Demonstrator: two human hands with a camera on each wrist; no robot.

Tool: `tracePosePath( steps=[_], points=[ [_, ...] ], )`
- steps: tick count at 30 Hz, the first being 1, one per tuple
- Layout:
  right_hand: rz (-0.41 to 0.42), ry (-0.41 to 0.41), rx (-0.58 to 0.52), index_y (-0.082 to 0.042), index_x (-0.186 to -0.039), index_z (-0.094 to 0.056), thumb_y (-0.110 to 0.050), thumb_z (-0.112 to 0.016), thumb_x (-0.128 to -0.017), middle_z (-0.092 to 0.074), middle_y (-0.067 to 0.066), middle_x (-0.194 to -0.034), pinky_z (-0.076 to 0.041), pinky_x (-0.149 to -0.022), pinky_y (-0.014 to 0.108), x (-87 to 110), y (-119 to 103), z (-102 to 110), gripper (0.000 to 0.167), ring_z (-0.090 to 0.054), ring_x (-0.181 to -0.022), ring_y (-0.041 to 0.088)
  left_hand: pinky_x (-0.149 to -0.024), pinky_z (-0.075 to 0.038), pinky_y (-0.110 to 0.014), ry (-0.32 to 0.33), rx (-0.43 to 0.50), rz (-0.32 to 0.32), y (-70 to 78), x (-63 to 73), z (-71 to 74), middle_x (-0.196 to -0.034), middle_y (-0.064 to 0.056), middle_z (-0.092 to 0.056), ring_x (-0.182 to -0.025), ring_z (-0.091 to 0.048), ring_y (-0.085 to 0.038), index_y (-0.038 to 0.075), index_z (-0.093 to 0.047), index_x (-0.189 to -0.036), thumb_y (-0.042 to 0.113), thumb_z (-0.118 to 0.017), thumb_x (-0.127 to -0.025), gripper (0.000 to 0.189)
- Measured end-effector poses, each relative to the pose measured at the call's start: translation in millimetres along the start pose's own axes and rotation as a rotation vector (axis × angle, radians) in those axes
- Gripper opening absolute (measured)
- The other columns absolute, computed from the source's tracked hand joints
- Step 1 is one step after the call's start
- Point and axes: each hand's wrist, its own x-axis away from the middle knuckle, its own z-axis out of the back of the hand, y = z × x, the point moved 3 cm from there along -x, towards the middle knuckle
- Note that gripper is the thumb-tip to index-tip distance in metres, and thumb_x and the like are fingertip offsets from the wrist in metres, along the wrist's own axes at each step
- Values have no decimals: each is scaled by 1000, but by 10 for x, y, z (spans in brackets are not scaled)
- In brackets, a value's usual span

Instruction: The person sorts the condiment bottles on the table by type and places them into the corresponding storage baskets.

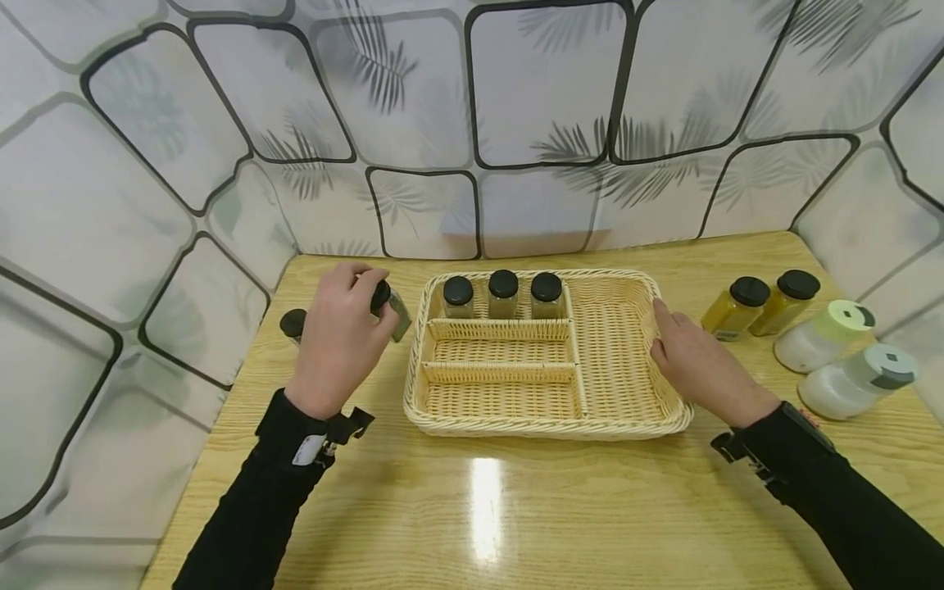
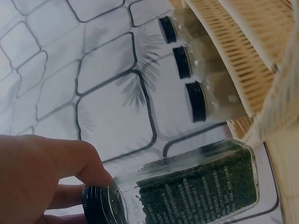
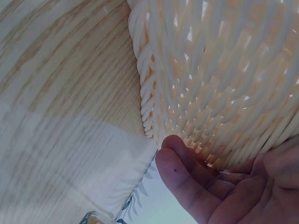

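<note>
My left hand (image 1: 342,332) pinches the black lid of a glass spice jar (image 2: 201,186) filled with dried green herbs. The jar is tilted, off the basket's left side. A divided wicker basket (image 1: 497,424) lies in the middle of the table. Three black-lidded spice jars (image 1: 503,297) stand in a row in its back left compartment. At the basket's right rim, my right hand (image 1: 701,360) grips the woven edge; the right wrist view shows the thumb and fingers (image 3: 180,179) against the weave.
Another black-lidded jar (image 1: 293,324) stands left of my left hand, partly hidden by it. On the right are two yellow-filled jars (image 1: 730,315), a white bottle with a green cap (image 1: 822,338) and one with a grey cap (image 1: 855,383). A patterned cloth (image 1: 546,90) rises behind the table.
</note>
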Motion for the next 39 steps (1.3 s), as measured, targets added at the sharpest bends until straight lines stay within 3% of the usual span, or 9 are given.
tracePosePath(
  steps=[10, 15, 21, 28, 39],
  points=[
    [4, 6, 10, 17, -153, -15, -12, -37, -105, -50, 43, -127, -44, -69, 42, 15, 15, -5, 61, -55, -84, 31, -84, -52, -41, -47, 52, -86, 358, -70, 13, -117, -19, -60, -106, -57, -33, -1, -69, -119, 5, -62, -90, 30],
    [-11, -9, 3, 16, -154, -13, -12, -37, -105, -48, 44, -131, -41, -64, 39, 14, 18, 15, 62, -50, -75, 26, -86, -52, -38, -62, 85, -148, 544, -137, -31, -116, -17, -60, -105, -58, -30, 0, -70, -116, 6, -60, -91, 27],
    [-12, -20, -24, 15, -155, -12, -12, -36, -105, -47, 44, -131, -36, -56, 34, 12, 11, 7, 62, -44, -63, 21, -88, -51, -37, -106, 114, -190, 711, -229, -166, -113, -14, -59, -103, -57, -28, 1, -69, -115, 5, -61, -90, 26],
    [-9, -7, -1, 15, -155, -13, -11, -37, -105, -48, 44, -129, -37, -54, 33, -2, 18, -12, 62, -46, -63, 22, -88, -52, -37, -173, 107, -267, 882, -310, -391, -114, -16, -61, -103, -58, -29, 0, -68, -118, 5, -66, -90, 28],
    [0, 13, -17, 14, -155, -14, -11, -36, -105, -48, 44, -130, -32, -49, 30, 22, 11, -15, 60, -38, -50, 17, -75, -53, -32, -319, 77, -307, 1058, -358, -646, -113, -12, -60, -99, -58, -25, 2, -67, -122, 8, -65, -93, 30]
  ],
)
